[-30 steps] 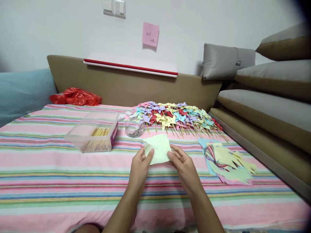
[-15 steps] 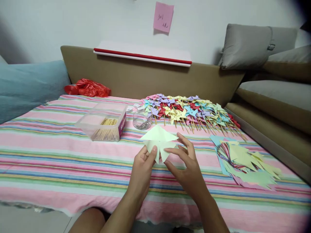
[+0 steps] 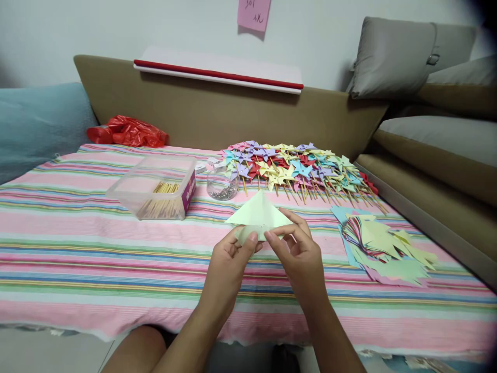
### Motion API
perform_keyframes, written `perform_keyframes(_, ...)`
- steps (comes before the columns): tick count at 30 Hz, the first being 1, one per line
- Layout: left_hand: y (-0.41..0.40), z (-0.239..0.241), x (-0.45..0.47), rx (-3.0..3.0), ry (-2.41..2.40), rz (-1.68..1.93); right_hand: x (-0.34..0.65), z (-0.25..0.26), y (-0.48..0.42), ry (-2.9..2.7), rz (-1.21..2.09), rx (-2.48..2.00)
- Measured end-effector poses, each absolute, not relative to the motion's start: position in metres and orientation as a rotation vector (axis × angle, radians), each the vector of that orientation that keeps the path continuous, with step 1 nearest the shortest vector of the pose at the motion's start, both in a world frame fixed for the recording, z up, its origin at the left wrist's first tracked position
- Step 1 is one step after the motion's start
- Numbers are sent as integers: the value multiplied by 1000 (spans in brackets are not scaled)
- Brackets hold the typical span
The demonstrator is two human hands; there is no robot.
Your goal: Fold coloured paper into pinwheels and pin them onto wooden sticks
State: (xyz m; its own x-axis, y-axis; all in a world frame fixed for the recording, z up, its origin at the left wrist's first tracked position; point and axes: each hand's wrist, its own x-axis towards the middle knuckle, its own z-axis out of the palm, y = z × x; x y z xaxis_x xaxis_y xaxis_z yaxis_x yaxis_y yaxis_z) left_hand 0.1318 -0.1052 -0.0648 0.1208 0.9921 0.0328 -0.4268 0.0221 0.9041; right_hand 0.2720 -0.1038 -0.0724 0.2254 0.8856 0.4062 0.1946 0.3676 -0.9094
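A pale green paper pinwheel piece (image 3: 259,210) with slits cut in it is held above the striped cloth. My left hand (image 3: 233,249) pinches its lower left part, thumb on top. With thumb and fingers my right hand (image 3: 297,246) grips the lower right part, near the paper's middle. The lower flaps are folded up between my hands, and fingers hide part of them. Beyond the paper stands a round clear container (image 3: 222,185) of small metal pins. To its left is a clear plastic box (image 3: 155,173) with thin wooden sticks (image 3: 162,202) inside.
Many finished coloured pinwheels on sticks (image 3: 297,168) lie at the back right. Cut paper sheets (image 3: 388,248) are stacked at the right. A red plastic bag (image 3: 132,132) is at the back left. Grey cushions (image 3: 411,57) are piled on the right side.
My right hand has closed on the paper and moved in towards my left hand. The lower flaps, which hung down, are now folded inwards. The view has tilted down slightly.
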Motion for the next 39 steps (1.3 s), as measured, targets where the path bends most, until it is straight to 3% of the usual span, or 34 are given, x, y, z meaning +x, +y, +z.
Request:
perform_keyframes(21, -107, -57, 128, 1300, 993, 1326, 260, -74, -105, -1134, 738, -1084)
perform_keyframes(25, -105, -56, 122, 1418, 1033, 1277, 263, -69, -106, -935, 899, -1041)
perform_keyframes(31, -98, -52, 109, 1384, 1002, 1072, 279, -58, -111, -1058, 1434, -973)
perform_keyframes(39, -95, -57, 97, 1454, 1009, 902, 283, -66, -113, -1082, 1410, -1209)
